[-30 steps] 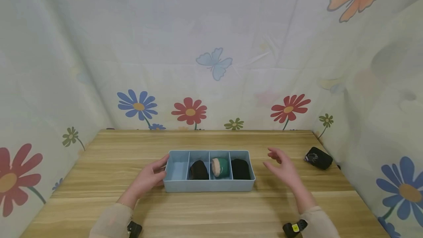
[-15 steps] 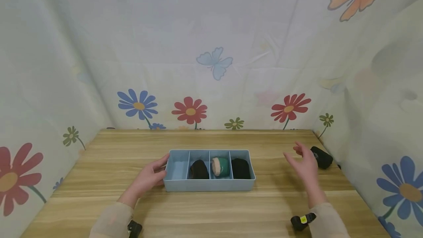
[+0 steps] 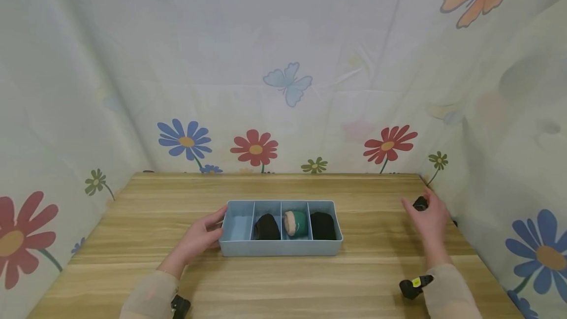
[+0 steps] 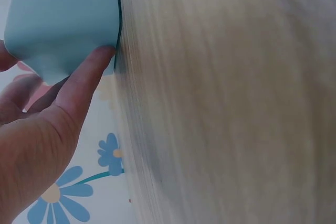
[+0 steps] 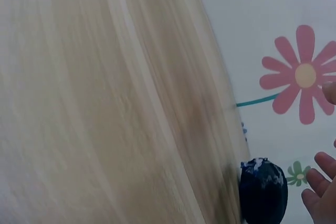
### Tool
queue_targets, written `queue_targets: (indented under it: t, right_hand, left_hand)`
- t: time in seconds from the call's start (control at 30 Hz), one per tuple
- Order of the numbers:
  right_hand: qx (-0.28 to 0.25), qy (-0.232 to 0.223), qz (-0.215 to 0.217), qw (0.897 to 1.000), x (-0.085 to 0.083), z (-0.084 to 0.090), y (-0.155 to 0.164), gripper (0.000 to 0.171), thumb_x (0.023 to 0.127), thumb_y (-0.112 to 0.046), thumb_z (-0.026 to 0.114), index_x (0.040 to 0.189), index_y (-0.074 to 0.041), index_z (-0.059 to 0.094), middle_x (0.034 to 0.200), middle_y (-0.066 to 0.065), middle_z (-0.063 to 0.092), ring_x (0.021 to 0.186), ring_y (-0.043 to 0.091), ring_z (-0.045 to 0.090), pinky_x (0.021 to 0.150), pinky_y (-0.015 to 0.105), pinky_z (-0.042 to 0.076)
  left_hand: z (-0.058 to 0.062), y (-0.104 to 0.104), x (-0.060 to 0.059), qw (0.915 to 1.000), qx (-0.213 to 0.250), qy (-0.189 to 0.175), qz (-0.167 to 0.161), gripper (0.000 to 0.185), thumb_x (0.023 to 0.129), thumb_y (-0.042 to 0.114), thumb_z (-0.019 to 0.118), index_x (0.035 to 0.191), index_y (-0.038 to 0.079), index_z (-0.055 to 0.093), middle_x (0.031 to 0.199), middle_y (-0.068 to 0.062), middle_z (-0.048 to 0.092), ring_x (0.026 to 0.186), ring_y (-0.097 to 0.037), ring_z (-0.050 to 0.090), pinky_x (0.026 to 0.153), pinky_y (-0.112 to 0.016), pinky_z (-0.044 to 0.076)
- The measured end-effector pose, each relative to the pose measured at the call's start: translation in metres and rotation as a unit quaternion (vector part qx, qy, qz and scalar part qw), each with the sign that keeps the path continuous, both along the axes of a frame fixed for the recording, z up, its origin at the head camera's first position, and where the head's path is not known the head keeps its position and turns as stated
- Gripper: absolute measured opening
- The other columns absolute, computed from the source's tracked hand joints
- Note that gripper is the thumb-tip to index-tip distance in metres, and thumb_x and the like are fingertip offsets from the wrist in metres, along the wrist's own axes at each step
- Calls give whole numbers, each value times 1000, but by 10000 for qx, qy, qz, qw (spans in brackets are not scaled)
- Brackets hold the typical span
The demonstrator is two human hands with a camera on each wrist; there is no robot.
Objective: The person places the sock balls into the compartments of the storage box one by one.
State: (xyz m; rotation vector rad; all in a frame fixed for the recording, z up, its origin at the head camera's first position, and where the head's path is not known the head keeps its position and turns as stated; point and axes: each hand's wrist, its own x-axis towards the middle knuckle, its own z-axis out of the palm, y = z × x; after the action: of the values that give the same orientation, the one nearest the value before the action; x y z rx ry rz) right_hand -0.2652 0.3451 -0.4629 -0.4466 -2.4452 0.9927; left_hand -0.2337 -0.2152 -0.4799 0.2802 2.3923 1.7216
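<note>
A light-blue divided box point(image 3: 283, 248) stands on the table in the head view. My left hand point(image 3: 201, 235) holds its left end; in the left wrist view the thumb point(image 4: 86, 80) lies against the box wall low down, with a finger at the rim. Several rolled-up socks sit in compartments: a dark brown one point(image 3: 267, 227), a green and beige one point(image 3: 296, 223) and a black one point(image 3: 323, 226). The leftmost compartment is bare. My right hand point(image 3: 431, 218) is around another black rolled sock point(image 3: 420, 204), partly hidden; in the right wrist view its fingers point(image 5: 317, 182) are spread and apart from the sock.
The wooden table point(image 3: 283, 284) ends at the back and right against a flowered cloth backdrop point(image 3: 283, 38). The black sock lies close to the right edge. Each wrist carries a small black camera, such as the right one point(image 3: 414, 287).
My right hand has moved right, from beside the box to the black rolled sock near the right edge, which it now partly covers. My left hand and the box have stayed put.
</note>
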Motion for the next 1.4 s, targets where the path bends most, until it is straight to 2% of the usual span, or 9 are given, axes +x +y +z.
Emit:
queue_targets:
  t: [0.3,0.53,0.97,1.27,1.4]
  right_hand:
    - [322,-649,-373,9967,-2,-4,15,86,90,-47,65,151,3,31,146,34,35,133,51,29,108,63,24]
    - [438,-912,-548,9934,-3,-14,23,87,89,-46,66,152,1,30,146,36,33,131,53,27,105,63,26]
    - [499,-1109,-358,9919,-4,-25,30,80,89,-44,65,149,0,33,145,37,28,129,57,25,97,68,31]
    - [459,-906,-300,9944,-5,-34,35,71,89,-35,69,142,2,40,143,37,27,128,56,25,101,64,26]
    - [419,-899,-248,9948,-5,-33,34,68,88,-33,71,140,1,42,144,37,27,126,56,26,98,65,27]
  left_hand:
    - [0,1,1,10000,4,-1,28,66,94,0,51,156,6,29,158,-23,26,135,-46,40,90,-46,54]
    - [0,1,1,10000,4,-13,43,66,94,0,51,156,5,28,158,-23,26,134,-47,40,90,-47,54]
    - [-1,1,1,10000,37,0,17,66,94,1,51,156,6,28,158,-23,25,135,-47,39,90,-46,54]
    - [-3,1,1,10000,42,25,8,66,94,0,50,156,5,27,157,-25,27,134,-48,40,89,-45,54]
    - [-3,0,1,10000,52,36,21,66,94,0,51,156,5,28,158,-23,27,134,-47,40,89,-45,54]
